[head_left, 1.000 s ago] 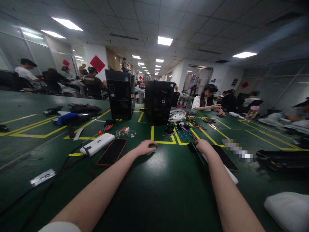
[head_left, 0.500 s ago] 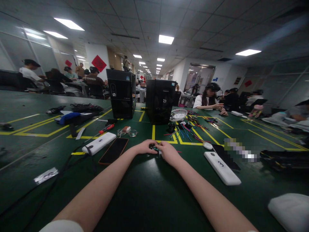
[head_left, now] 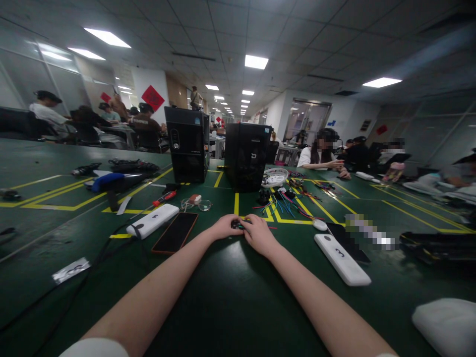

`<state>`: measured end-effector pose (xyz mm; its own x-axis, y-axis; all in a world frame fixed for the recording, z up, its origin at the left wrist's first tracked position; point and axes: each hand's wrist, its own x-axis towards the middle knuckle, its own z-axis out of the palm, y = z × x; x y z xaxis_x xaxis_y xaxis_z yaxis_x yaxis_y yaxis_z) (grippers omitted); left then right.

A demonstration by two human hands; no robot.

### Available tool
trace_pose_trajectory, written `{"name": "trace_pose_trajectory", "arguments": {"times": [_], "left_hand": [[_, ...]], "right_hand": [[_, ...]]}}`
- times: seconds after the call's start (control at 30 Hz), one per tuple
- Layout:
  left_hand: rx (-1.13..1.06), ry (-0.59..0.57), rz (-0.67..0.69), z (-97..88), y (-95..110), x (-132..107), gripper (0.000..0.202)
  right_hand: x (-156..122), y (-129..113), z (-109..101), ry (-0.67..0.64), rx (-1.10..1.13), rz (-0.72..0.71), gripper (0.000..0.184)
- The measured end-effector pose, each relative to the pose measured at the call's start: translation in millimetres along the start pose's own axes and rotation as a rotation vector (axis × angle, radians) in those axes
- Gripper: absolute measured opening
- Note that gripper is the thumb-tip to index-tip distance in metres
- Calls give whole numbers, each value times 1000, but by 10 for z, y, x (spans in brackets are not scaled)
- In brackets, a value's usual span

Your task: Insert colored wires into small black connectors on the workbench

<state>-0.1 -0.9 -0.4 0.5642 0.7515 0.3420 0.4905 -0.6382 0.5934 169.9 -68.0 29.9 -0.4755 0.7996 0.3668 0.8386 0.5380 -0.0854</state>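
My left hand (head_left: 223, 227) and my right hand (head_left: 257, 232) meet on the green table (head_left: 238, 292), just in front of a yellow floor-tape line. Both are closed in a pinch around a small dark connector (head_left: 237, 226) with thin coloured wires; a red wire end (head_left: 272, 227) sticks out to the right. The fingers hide most of the part. A loose pile of coloured wires (head_left: 284, 202) lies just beyond my hands.
A white power bank (head_left: 151, 221) and a dark phone (head_left: 174, 233) lie left of my hands; another white power bank (head_left: 341, 259) lies right. Two black computer towers (head_left: 187, 144) (head_left: 245, 155) stand behind. A white basket (head_left: 274, 176), red screwdriver (head_left: 162, 198), and seated people surround.
My right hand came from the right side, beside the phone and power bank, over to my left hand. Both now pinch the small connector together, and the white power bank is uncovered.
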Motion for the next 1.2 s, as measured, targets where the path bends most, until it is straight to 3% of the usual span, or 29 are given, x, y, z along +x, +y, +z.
{"name": "trace_pose_trajectory", "arguments": {"times": [0.43, 0.67, 0.83, 0.9, 1.03, 1.2], "left_hand": [[12, -5, 11, 16, 9, 1, 35], [-91, -91, -3, -89, 32, -5, 49], [-112, -68, -70, -73, -14, -4, 49], [-57, -9, -83, -30, -32, 1, 46], [-12, 16, -47, 17, -43, 11, 42], [32, 5, -33, 7, -40, 15, 39]], "right_hand": [[30, 112, 19, -12, 34, -44, 32], [14, 162, 101, 95, 22, -56, 28], [-9, 208, 103, 167, -25, 5, 24], [-26, 195, 96, 182, -19, 25, 28], [-42, 116, 126, 183, 4, -8, 41], [-35, 74, 190, 161, 26, -45, 34]]}}
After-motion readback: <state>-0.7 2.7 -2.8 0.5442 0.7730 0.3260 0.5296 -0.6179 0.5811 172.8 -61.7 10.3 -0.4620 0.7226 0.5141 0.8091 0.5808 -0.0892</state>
